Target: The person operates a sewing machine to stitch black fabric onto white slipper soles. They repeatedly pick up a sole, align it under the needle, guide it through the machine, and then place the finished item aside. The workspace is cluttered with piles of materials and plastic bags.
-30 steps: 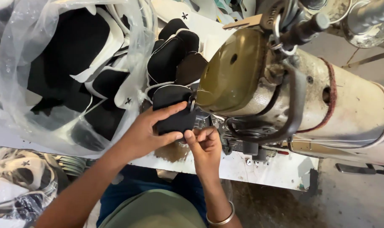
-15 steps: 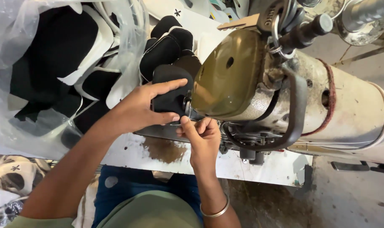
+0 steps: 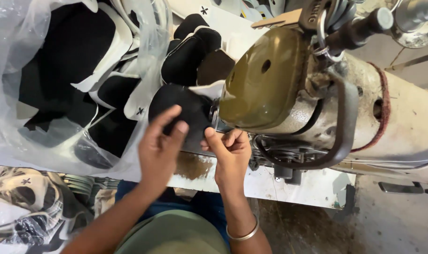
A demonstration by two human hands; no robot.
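Note:
My left hand presses flat on a black fabric piece that lies under the head of an old sewing machine. My right hand pinches the near edge of the same piece close to the needle area, fingers curled. A metal bangle circles my right wrist. The needle itself is hidden behind the olive-green machine cover.
A clear plastic bag of black and white cut pieces fills the left. More black pieces are stacked behind the work. The white table edge runs below the machine. Printed bags lie at lower left.
The view has shifted. My left hand has slid down off the top of the black piece toward its near side; my right hand stays at the piece's edge by the needle.

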